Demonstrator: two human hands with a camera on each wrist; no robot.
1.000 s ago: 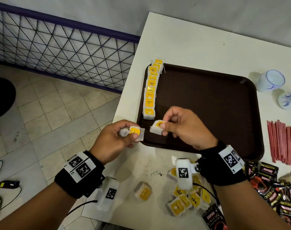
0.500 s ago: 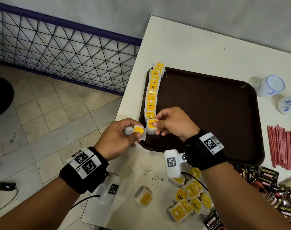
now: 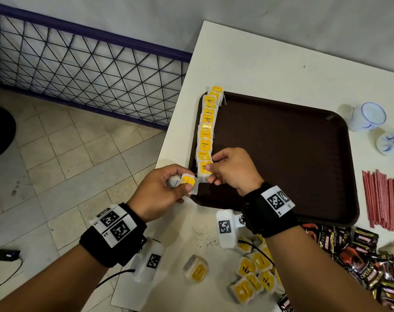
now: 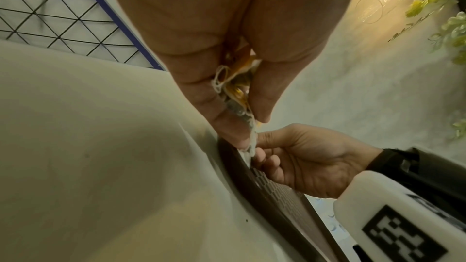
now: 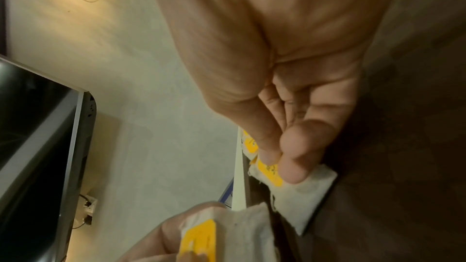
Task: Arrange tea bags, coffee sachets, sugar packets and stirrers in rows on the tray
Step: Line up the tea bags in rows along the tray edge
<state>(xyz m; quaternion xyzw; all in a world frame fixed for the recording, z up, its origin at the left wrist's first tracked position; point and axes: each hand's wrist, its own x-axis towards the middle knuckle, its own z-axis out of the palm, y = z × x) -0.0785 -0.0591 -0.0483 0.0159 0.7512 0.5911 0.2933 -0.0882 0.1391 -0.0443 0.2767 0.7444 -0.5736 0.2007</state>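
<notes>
A row of yellow-tagged tea bags [image 3: 207, 129] runs along the left edge of the dark brown tray [image 3: 281, 158]. My right hand [image 3: 231, 170] pinches a tea bag [image 3: 204, 168] at the near end of that row, low over the tray; the right wrist view shows the same tea bag [image 5: 292, 184] between thumb and fingers. Just left of the tray's near corner, my left hand [image 3: 164, 188] holds another tea bag [image 3: 188, 182], seen in the left wrist view as a crumpled tea bag [image 4: 237, 95] between thumb and fingers.
Loose tea bags [image 3: 252, 273] lie on the white table [image 3: 281, 64] near me, one tea bag [image 3: 196, 269] apart from them. Black coffee sachets [image 3: 367, 260] are piled at the right front. Red stirrers [image 3: 387, 199] lie right of the tray, two cups [image 3: 367, 117] behind them. The table edge drops to tiled floor at left.
My right hand carried its tea bag forward and left onto the near end of the row. My left hand stayed near the tray's corner with its tea bag.
</notes>
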